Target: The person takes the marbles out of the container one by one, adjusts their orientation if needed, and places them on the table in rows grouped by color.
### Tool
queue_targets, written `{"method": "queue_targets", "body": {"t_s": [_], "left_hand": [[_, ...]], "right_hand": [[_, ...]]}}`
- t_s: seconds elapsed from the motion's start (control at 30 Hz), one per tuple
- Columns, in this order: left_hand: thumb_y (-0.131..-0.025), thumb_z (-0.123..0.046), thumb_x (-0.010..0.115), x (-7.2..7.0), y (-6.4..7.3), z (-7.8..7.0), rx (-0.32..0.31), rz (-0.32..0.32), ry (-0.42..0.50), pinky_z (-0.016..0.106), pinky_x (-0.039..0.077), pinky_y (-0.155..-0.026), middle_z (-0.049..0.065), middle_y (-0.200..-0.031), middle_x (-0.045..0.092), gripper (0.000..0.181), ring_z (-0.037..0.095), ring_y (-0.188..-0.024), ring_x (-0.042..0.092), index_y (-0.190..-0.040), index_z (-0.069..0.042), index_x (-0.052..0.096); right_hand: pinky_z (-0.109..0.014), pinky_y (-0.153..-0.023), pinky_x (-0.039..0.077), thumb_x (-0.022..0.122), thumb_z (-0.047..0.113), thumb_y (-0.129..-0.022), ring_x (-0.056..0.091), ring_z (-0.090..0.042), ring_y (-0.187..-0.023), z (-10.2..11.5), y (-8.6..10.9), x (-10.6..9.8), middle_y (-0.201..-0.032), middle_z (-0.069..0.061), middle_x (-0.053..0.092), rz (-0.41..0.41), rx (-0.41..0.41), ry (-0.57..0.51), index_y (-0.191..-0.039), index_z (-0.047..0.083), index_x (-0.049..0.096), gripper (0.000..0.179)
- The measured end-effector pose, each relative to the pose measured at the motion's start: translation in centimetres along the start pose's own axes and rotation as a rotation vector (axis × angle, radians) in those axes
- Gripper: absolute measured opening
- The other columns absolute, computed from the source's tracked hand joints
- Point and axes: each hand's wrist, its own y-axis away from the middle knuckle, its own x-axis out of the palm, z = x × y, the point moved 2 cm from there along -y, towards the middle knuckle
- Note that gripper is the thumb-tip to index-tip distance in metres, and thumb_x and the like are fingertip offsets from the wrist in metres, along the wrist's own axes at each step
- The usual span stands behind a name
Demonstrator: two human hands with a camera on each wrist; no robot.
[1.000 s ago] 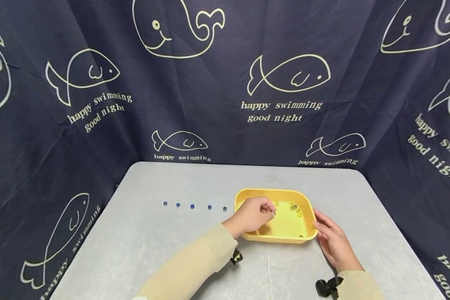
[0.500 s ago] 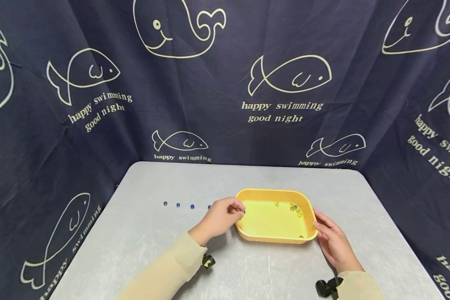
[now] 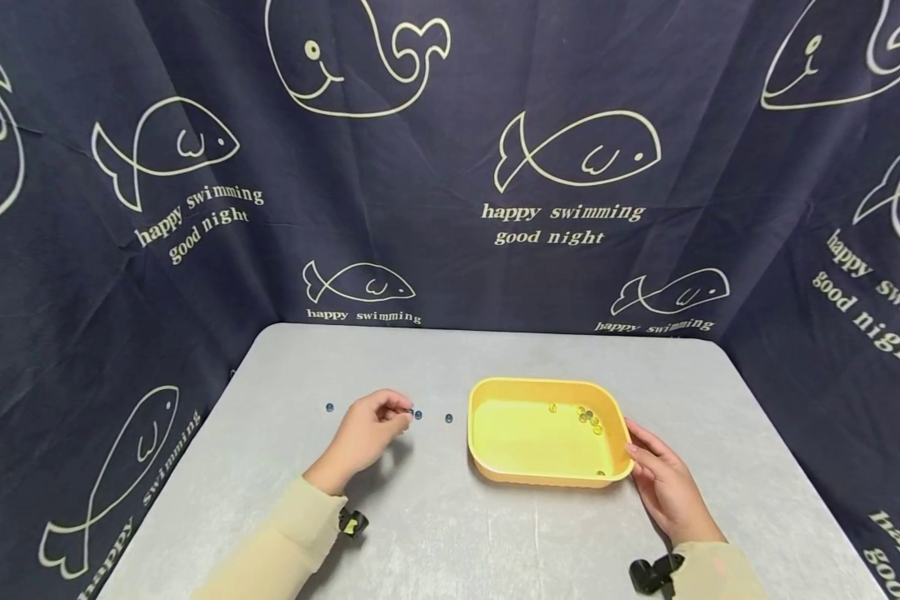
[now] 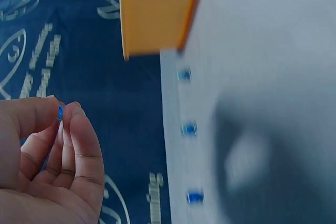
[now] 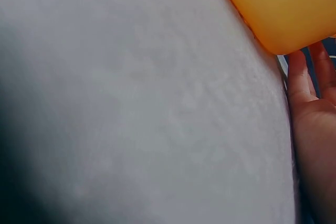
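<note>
My left hand (image 3: 369, 429) pinches a blue glass marble (image 4: 60, 113) between thumb and fingertips, held above the table. Below and around it runs a row of blue marbles: one (image 3: 329, 407) lies left of the hand, another (image 3: 449, 418) to its right, and part of the row is hidden behind the hand in the head view. A yellow plastic bin (image 3: 525, 479) stands to the right. Inside it lie several yellowish marbles (image 3: 597, 430), mostly clustered at the right, with a darker one among them. My right hand (image 3: 667, 483) rests against the bin's right wall with fairly straight fingers.
The pale grey table (image 3: 420, 533) has rounded far corners. Behind it and along both sides hangs a dark blue curtain (image 3: 450, 250) with fish and whale drawings. A black wrist camera (image 3: 354, 523) is strapped below the left sleeve.
My left hand has lifted a marble out of the bin and carried it left, over the bin's rim, to the row of blue marbles. The right hand and bin have stayed in place.
</note>
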Motion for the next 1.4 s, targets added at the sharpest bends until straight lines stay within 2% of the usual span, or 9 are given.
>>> {"method": "queue_targets", "body": {"t_s": [0.17, 0.4, 0.53, 0.67, 0.8, 1.0, 1.1, 1.23, 1.4], "left_hand": [[-0.091, -0.003, 0.073, -3.1, 0.6, 1.5, -0.037, -0.085, -0.010, 0.026, 0.054, -0.066, 0.003, -0.087, 0.070, 0.014, 0.016, -0.075, 0.066, -0.105, -0.001, 0.073], [-0.092, -0.004, 0.072, -7.1, 1.3, 2.5, -0.099, -0.196, -0.055, 0.024, 0.052, -0.066, 0.007, -0.088, 0.069, 0.014, 0.017, -0.076, 0.064, -0.107, -0.002, 0.072], [-0.095, -0.005, 0.070, -9.0, 1.4, 3.1, -0.115, -0.263, -0.071, 0.024, 0.053, -0.065, 0.009, -0.089, 0.069, 0.013, 0.015, -0.076, 0.065, -0.107, 0.000, 0.071], [-0.095, -0.004, 0.068, -10.4, 1.3, 3.9, -0.115, -0.311, -0.081, 0.023, 0.055, -0.065, 0.011, -0.089, 0.070, 0.014, 0.012, -0.075, 0.066, -0.108, 0.002, 0.070], [-0.096, -0.004, 0.068, -11.1, 1.0, 5.2, -0.151, -0.342, -0.093, 0.022, 0.054, -0.064, 0.012, -0.090, 0.070, 0.014, 0.012, -0.075, 0.065, -0.109, 0.002, 0.070], [-0.098, -0.007, 0.066, -11.4, 0.3, 8.0, -0.275, -0.356, -0.079, 0.023, 0.053, -0.063, 0.012, -0.092, 0.069, 0.018, 0.015, -0.077, 0.065, -0.112, 0.003, 0.068], [-0.097, -0.006, 0.065, -11.5, -0.1, 9.1, -0.307, -0.376, -0.053, 0.022, 0.054, -0.064, 0.012, -0.093, 0.068, 0.019, 0.014, -0.077, 0.066, -0.113, 0.005, 0.068], [-0.096, -0.004, 0.065, -11.7, -0.4, 10.2, -0.332, -0.381, -0.038, 0.020, 0.054, -0.065, 0.012, -0.092, 0.067, 0.020, 0.012, -0.076, 0.064, -0.113, 0.006, 0.067], [-0.097, -0.003, 0.063, -11.6, -0.3, 10.8, -0.391, -0.368, -0.029, 0.022, 0.055, -0.065, 0.012, -0.092, 0.065, 0.020, 0.013, -0.077, 0.063, -0.114, 0.007, 0.065]], "right_hand": [[-0.020, -0.101, 0.047, 0.065, 0.012, -0.103, 0.055, 0.003, -0.124, 0.0, 0.0, 0.0, -0.149, 0.004, 0.046, 0.001, -0.001, 0.001, -0.158, 0.003, 0.037, 0.063], [-0.021, -0.102, 0.046, 0.062, 0.007, -0.103, 0.055, 0.001, -0.125, -0.1, -0.1, -0.1, -0.143, 0.009, 0.052, 0.025, -0.025, -0.024, -0.154, 0.009, 0.049, 0.052], [-0.021, -0.102, 0.047, 0.062, 0.006, -0.103, 0.056, 0.001, -0.124, -0.2, -0.1, -0.2, -0.139, 0.012, 0.055, 0.032, -0.032, -0.030, -0.152, 0.010, 0.051, 0.050], [-0.022, -0.102, 0.047, 0.063, 0.006, -0.103, 0.057, 0.001, -0.124, -0.3, -0.1, -0.2, -0.139, 0.013, 0.055, 0.027, -0.030, -0.030, -0.152, 0.009, 0.052, 0.050], [-0.022, -0.102, 0.046, 0.062, 0.006, -0.103, 0.056, 0.001, -0.124, -0.2, -0.1, -0.2, -0.137, 0.014, 0.056, 0.034, -0.029, -0.033, -0.152, 0.010, 0.051, 0.051], [-0.022, -0.102, 0.047, 0.062, 0.007, -0.104, 0.056, 0.000, -0.125, 0.1, -0.1, -0.1, -0.141, 0.012, 0.055, 0.034, -0.032, -0.026, -0.153, 0.009, 0.050, 0.050], [-0.021, -0.101, 0.047, 0.063, 0.009, -0.103, 0.056, 0.000, -0.125, 0.1, 0.0, 0.0, -0.145, 0.009, 0.052, 0.028, -0.025, -0.014, -0.153, 0.010, 0.050, 0.052], [-0.021, -0.100, 0.048, 0.065, 0.011, -0.103, 0.056, 0.001, -0.125, 0.1, 0.0, 0.1, -0.149, 0.006, 0.049, 0.013, -0.018, -0.002, -0.153, 0.010, 0.050, 0.053], [-0.020, -0.101, 0.047, 0.066, 0.011, -0.102, 0.056, 0.002, -0.124, 0.1, 0.0, 0.0, -0.150, 0.005, 0.048, 0.005, -0.007, -0.004, -0.154, 0.011, 0.049, 0.054]]}}
